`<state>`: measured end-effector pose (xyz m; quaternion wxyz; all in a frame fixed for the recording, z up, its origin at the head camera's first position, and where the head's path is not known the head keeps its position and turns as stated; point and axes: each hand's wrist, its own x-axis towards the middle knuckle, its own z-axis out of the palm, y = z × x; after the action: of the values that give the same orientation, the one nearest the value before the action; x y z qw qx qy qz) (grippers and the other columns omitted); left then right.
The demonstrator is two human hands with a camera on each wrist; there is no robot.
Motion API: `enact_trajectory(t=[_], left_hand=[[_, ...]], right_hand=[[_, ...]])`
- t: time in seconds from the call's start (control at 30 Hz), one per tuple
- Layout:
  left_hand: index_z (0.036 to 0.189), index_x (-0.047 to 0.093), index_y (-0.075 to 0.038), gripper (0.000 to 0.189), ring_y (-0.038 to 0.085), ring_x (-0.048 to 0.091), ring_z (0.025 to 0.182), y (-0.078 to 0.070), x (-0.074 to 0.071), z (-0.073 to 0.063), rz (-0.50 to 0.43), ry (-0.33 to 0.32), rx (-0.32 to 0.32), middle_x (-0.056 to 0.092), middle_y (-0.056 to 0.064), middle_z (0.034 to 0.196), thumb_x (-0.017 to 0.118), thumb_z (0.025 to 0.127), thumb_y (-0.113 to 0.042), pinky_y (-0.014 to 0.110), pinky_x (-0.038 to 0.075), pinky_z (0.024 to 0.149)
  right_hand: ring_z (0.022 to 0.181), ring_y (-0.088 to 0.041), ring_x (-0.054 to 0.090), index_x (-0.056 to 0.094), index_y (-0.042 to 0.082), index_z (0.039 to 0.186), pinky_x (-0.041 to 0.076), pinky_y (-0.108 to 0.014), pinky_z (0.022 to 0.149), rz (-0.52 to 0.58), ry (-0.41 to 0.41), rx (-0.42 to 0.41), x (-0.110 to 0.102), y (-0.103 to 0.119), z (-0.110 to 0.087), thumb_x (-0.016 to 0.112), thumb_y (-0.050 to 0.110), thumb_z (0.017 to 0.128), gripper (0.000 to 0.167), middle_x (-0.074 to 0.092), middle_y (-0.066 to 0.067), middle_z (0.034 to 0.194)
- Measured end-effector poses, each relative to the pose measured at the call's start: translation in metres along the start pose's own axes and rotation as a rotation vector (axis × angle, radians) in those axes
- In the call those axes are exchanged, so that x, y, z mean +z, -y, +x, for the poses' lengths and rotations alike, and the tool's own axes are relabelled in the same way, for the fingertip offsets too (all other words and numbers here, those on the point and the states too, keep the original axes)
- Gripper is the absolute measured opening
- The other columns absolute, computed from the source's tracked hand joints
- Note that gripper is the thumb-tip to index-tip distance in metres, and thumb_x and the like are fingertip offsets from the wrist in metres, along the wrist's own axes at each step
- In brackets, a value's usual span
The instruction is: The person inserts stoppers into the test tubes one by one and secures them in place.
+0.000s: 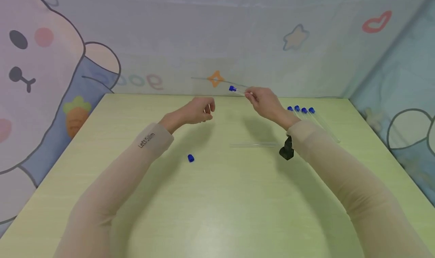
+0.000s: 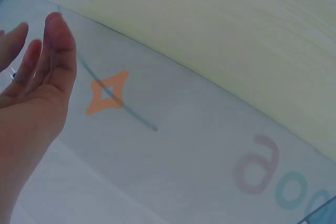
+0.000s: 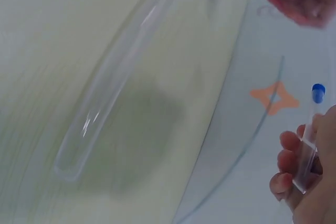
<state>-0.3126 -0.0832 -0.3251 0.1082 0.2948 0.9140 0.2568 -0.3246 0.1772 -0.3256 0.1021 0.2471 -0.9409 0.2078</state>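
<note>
My right hand (image 1: 266,102) grips a clear test tube (image 3: 306,156) with a blue cap (image 1: 232,88), raised above the far part of the table. In the right wrist view its fingers are curled round the lower part of the tube, the capped end sticking out. To its left my left hand (image 1: 198,110) hovers with loosely bent fingers and nothing between them. An uncapped test tube (image 1: 253,145) lies crosswise on the table below the hands. One loose blue cap (image 1: 191,158) sits on the table, nearer the front and left.
Several capped test tubes (image 1: 323,125) lie side by side at the right, partly behind the right forearm. A small black object (image 1: 287,150) shows at the right sleeve. Behind the pale table (image 1: 210,205) hangs a printed cloth (image 1: 190,31).
</note>
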Motion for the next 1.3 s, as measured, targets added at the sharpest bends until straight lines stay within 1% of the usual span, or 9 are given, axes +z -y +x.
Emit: enact_trajectory(t=[0.23,0.33,0.43,0.67,0.73,0.83,0.97,1.1,1.3], left_hand=[[0.113,0.057,-0.005,0.026,0.023,0.054,0.092,0.004,-0.005,-0.024,0.161,0.357,-0.071,0.059,0.014,0.11,0.059,0.088,0.0,0.033,0.045,0.077],[0.118,0.056,-0.01,0.034,0.022,0.053,0.098,0.003,-0.006,-0.034,0.18,0.471,-0.102,0.056,0.013,0.116,0.063,0.086,0.0,0.033,0.045,0.081],[0.119,0.055,-0.015,0.038,0.021,0.053,0.104,0.003,-0.005,-0.043,0.193,0.544,-0.136,0.054,0.01,0.12,0.068,0.085,-0.004,0.035,0.044,0.086],[0.109,0.056,-0.016,0.032,0.02,0.048,0.098,0.006,0.006,-0.052,0.186,0.613,-0.11,0.054,0.008,0.111,0.076,0.083,-0.017,0.033,0.04,0.083],[0.106,0.057,-0.015,0.031,0.019,0.047,0.093,0.007,0.009,-0.053,0.185,0.621,-0.106,0.053,0.007,0.106,0.076,0.083,-0.019,0.032,0.039,0.08],[0.103,0.056,-0.013,0.028,0.018,0.045,0.087,0.006,0.012,-0.054,0.186,0.629,-0.105,0.051,0.007,0.098,0.076,0.083,-0.015,0.031,0.038,0.076],[0.098,0.056,-0.011,0.024,0.016,0.044,0.083,0.006,0.015,-0.054,0.193,0.632,-0.087,0.051,0.007,0.092,0.075,0.083,-0.01,0.029,0.037,0.073],[0.093,0.057,-0.009,0.021,0.015,0.045,0.079,0.007,0.017,-0.053,0.18,0.627,-0.076,0.053,0.005,0.088,0.075,0.082,-0.009,0.028,0.038,0.072],[0.086,0.059,-0.009,0.018,0.013,0.044,0.074,0.009,0.02,-0.052,0.159,0.61,-0.057,0.052,-0.001,0.08,0.076,0.081,-0.006,0.027,0.038,0.07]], right_hand=[[0.053,-0.016,0.047,0.054,-0.005,0.126,0.036,-0.029,0.049,-0.044,0.055,0.161,-0.009,-0.021,-0.005,0.044,0.015,0.102,0.033,0.067,-0.019,0.086],[0.048,-0.015,0.045,0.055,-0.005,0.122,0.034,-0.027,0.045,-0.061,0.076,0.22,-0.012,-0.033,-0.008,0.043,0.016,0.102,0.031,0.067,-0.021,0.085],[0.049,-0.015,0.044,0.056,-0.004,0.117,0.033,-0.027,0.043,-0.085,0.112,0.284,-0.014,-0.044,-0.011,0.043,0.017,0.102,0.029,0.064,-0.019,0.081],[0.055,-0.017,0.044,0.057,-0.006,0.117,0.034,-0.028,0.047,-0.139,0.215,0.397,-0.02,-0.064,-0.022,0.042,0.015,0.099,0.031,0.061,-0.018,0.085],[0.056,-0.017,0.042,0.058,-0.005,0.108,0.033,-0.029,0.048,-0.154,0.241,0.415,-0.02,-0.07,-0.025,0.043,0.014,0.098,0.026,0.056,-0.014,0.079],[0.053,-0.014,0.031,0.052,0.001,0.081,0.027,-0.027,0.049,-0.16,0.266,0.422,-0.018,-0.078,-0.029,0.044,0.012,0.096,0.021,0.041,-0.004,0.063],[0.048,-0.009,0.019,0.036,0.01,0.061,0.022,-0.024,0.047,-0.149,0.292,0.431,-0.016,-0.085,-0.032,0.046,0.01,0.095,0.035,0.025,0.003,0.052],[0.049,-0.011,0.026,0.04,0.01,0.061,0.026,-0.024,0.045,-0.168,0.31,0.469,-0.016,-0.088,-0.036,0.049,0.012,0.095,0.034,0.031,0.002,0.053],[0.061,-0.02,0.038,0.038,0.009,0.066,0.033,-0.033,0.056,-0.235,0.301,0.526,-0.014,-0.093,-0.04,0.051,0.011,0.091,0.028,0.035,-0.002,0.061]])
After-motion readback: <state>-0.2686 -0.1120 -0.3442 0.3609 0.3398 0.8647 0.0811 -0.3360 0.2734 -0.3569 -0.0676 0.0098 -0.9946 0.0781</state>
